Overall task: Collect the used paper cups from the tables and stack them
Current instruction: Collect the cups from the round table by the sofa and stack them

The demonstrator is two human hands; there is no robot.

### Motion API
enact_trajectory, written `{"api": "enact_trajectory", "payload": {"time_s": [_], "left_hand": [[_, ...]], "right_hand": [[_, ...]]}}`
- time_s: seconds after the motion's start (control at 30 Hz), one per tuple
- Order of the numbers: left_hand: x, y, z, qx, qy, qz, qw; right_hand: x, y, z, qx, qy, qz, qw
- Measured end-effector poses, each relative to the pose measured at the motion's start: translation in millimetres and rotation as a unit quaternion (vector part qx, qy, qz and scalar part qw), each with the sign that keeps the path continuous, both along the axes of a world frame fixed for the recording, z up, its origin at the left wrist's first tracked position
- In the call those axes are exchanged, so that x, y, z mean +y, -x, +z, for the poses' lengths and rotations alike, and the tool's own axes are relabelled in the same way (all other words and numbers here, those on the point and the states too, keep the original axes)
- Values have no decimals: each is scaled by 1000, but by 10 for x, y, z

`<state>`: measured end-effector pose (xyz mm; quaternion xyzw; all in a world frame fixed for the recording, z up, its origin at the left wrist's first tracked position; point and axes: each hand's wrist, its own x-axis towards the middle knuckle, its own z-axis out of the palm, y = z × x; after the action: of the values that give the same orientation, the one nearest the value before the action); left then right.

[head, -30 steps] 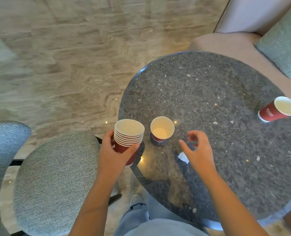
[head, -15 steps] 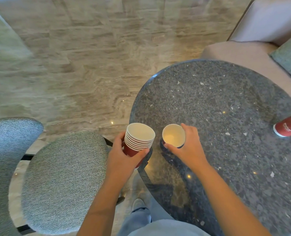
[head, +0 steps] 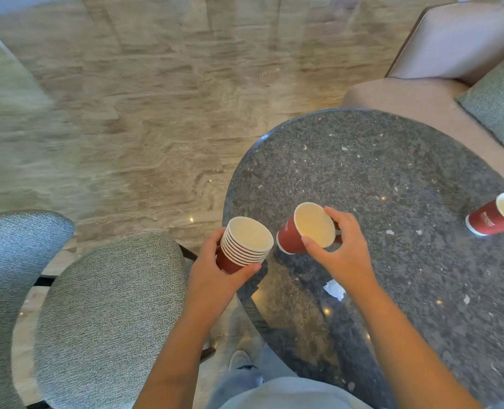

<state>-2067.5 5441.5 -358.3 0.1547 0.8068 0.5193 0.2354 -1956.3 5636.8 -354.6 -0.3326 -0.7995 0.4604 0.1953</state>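
Observation:
My left hand [head: 215,276] grips a stack of several red paper cups [head: 245,245] with white rims, held at the near left edge of the round dark stone table [head: 377,172]. My right hand [head: 342,255] holds a single red paper cup [head: 307,228] lifted off the table and tilted, its open mouth toward me, just right of the stack. The two do not touch. A third red cup [head: 495,215] stands on the table at the far right edge of view.
A grey upholstered stool [head: 109,314] sits left of the table, and another grey seat [head: 11,261] is further left. A beige sofa [head: 439,54] with a grey-green cushion [head: 498,104] lies behind the table. A small white paper scrap [head: 335,289] rests on the tabletop near my right wrist.
My right hand reached to the single cup, closed on it and lifted it off the table, tilting it toward the stack. The left hand kept the stack steady.

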Motion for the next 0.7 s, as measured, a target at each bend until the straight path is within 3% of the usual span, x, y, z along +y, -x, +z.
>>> {"api": "enact_trajectory", "payload": {"time_s": [0.33, 0.7], "left_hand": [[21, 13, 85, 55, 40, -62, 996], [-3, -65, 246, 73, 48, -81, 993]], "right_hand": [[-23, -39, 430, 103, 54, -44, 992], [-196, -19, 555, 117, 104, 44, 987]]}}
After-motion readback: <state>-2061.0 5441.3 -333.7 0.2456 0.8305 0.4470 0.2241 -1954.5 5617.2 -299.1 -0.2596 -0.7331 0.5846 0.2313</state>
